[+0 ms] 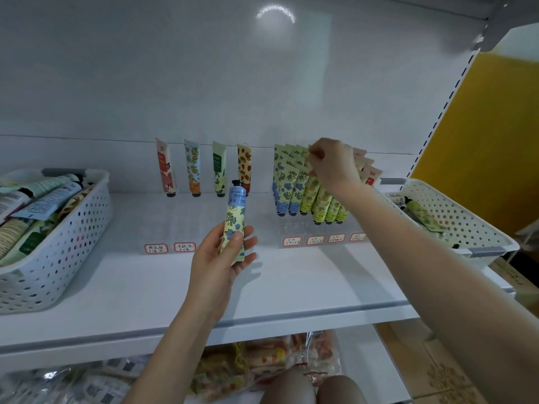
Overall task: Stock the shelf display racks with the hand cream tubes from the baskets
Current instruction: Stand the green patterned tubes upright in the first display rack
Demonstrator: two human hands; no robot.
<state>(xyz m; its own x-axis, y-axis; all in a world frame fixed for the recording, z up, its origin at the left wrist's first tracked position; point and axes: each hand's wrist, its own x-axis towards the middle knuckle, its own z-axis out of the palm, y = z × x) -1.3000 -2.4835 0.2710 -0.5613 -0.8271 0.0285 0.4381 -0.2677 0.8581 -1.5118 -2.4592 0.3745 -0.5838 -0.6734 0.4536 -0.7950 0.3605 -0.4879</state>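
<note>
L hand [221,258] was curled round blue-flower tube [233,225], cap up; racked tubes [288,182] were pinched at tops by R hand [332,164].

L hand [224,253] mid-frame, palm up, forearm rising from below. Thumb lies across the front of a tube [234,220], fingers curled behind it, cap up. R arm stretched fwd from lower right. R hand [332,164] knuckles up, fingers curled at racked tubes [291,182] tops; actual pinch hidden.
</note>
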